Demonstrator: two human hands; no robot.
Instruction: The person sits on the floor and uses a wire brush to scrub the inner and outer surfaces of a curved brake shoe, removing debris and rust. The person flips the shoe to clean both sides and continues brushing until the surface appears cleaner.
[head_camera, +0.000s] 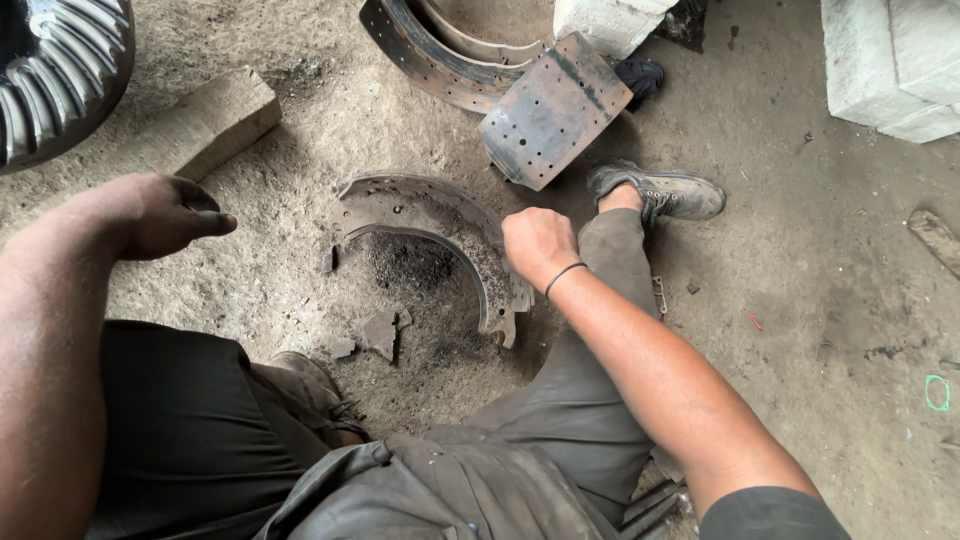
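A rusty curved brake shoe (420, 205) lies flat on the dusty concrete floor between my legs. My right hand (538, 245) is a closed fist on its right rim, gripping the edge; a thin black band sits on that wrist. Whether the fist hides anything else I cannot tell. My left hand (160, 215) hovers to the left of the shoe, fingers curled in and thumb pointing right, holding nothing. Dark grit and broken lining pieces (380, 330) lie inside and below the arc.
More brake shoes (440, 60) and a perforated lining plate (555, 110) lie at the top. A large toothed gear (50, 70) and a wooden block (215, 120) are upper left. White blocks (890, 60) stand upper right. My boot (665, 192) rests beside the plate.
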